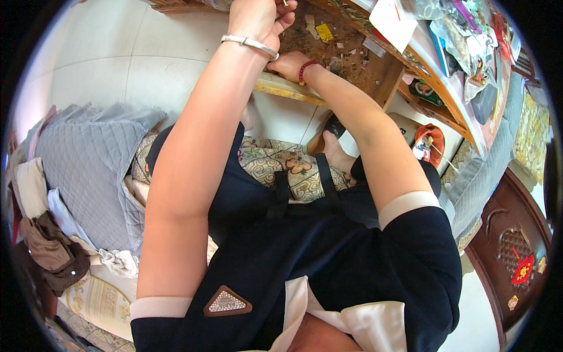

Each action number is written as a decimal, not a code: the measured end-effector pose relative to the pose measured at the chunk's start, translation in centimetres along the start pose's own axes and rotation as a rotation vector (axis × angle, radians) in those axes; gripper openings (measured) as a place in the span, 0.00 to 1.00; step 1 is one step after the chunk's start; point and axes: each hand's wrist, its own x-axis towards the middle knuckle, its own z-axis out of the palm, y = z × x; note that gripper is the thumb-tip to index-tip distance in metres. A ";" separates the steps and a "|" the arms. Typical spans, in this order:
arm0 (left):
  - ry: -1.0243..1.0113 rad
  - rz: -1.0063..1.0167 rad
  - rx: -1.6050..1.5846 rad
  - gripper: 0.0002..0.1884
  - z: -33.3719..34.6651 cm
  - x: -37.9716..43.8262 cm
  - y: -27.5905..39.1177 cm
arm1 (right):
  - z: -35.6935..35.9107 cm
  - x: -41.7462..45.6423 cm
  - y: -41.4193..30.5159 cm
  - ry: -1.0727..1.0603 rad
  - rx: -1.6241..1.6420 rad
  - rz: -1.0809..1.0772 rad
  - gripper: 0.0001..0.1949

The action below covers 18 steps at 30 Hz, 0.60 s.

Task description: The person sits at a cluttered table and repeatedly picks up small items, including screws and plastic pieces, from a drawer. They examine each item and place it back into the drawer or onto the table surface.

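Note:
An opened wooden drawer lies before me, its brown bottom strewn with dust and scraps. Among them are a small yellow packet, a pale paper strip and a printed slip. My left hand, with a silver bangle at the wrist, is above the drawer's left side. Its fingers pinch a small brass-coloured metal piece, partly cut off by the top edge. My right hand, below a red bead bracelet, reaches over the near drawer wall; its fingertips are hidden.
A dresser top at the right carries plastic bags, a white card and small goods. Beneath it stands an orange bag-lined bin. A grey quilted cover is at my left. Pale floor tiles surround the drawer.

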 end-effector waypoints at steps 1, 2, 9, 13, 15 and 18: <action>0.000 -0.006 0.008 0.08 -0.1 0.0 -0.2 | 0.0 0.1 0.2 -0.005 -0.005 -0.009 0.10; -0.034 -0.042 0.019 0.09 -0.3 0.2 -0.6 | 0.0 0.0 0.3 -0.010 -0.010 -0.017 0.10; -0.136 -0.043 0.205 0.10 -0.9 0.9 -3.3 | -1.1 -4.5 0.8 0.372 0.453 0.227 0.10; -0.208 -0.081 0.315 0.11 -0.8 -0.3 -4.4 | -3.6 -10.2 0.7 0.591 1.216 0.498 0.09; -0.249 -0.161 0.361 0.13 -0.4 -1.0 -5.2 | -5.3 -12.5 0.3 0.771 1.345 0.492 0.08; -0.243 -0.329 0.269 0.15 -0.1 -1.1 -6.8 | -9.2 -13.9 -3.0 0.959 1.415 0.330 0.10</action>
